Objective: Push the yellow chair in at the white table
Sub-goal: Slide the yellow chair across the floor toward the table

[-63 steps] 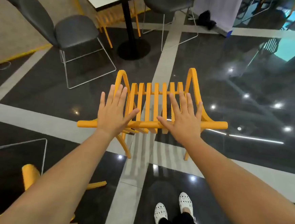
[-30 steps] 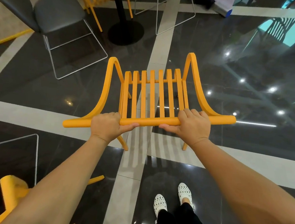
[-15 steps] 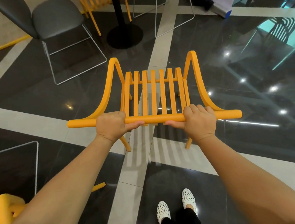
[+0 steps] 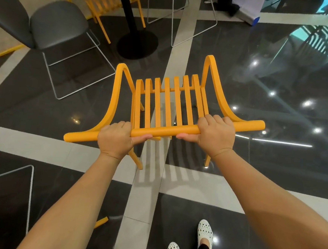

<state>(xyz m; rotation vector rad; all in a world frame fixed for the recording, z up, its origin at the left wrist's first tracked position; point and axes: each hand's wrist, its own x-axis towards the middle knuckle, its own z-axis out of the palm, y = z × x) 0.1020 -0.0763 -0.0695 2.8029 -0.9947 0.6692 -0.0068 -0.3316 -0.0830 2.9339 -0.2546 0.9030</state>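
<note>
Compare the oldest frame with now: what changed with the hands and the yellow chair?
Both hands were open above the top rail; now the left hand and right hand are closed around it. The yellow chair sits slightly nearer the table's black pedestal base. Unchanged: the grey chair on the left, and the yellow chair not yet under the table.

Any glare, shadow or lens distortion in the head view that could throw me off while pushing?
Head view: ceiling-light glare spots on the glossy dark floor; the yellow chair casts striped slat shadows on the pale floor band below it; wide-angle stretch at the edges; both hands, left hand and right hand, are sharp.
</note>
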